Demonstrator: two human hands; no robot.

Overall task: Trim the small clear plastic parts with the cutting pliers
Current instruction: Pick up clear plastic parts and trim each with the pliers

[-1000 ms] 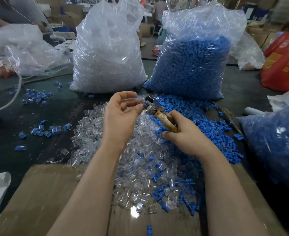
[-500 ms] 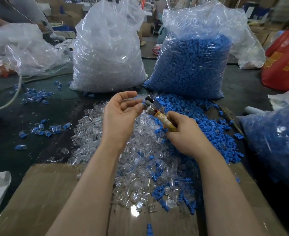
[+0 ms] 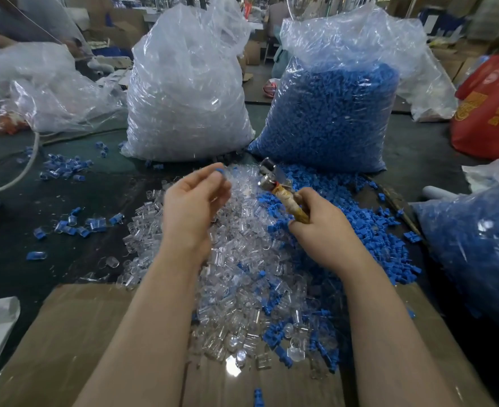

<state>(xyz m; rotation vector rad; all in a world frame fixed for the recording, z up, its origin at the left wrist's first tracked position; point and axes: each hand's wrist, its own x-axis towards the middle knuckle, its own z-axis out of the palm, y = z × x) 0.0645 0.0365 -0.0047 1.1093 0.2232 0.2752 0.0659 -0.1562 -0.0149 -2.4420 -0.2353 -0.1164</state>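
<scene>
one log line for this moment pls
left hand: blurred, away from pliers | right hand: grips cutting pliers | over clear parts pile

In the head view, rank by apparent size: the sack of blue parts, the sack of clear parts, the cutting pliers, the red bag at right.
1-2. Sack of clear parts and sack of blue parts: look alike, no ranking.
3. Red bag, cut off by the frame, so unsure.
4. Cutting pliers, smallest.
</scene>
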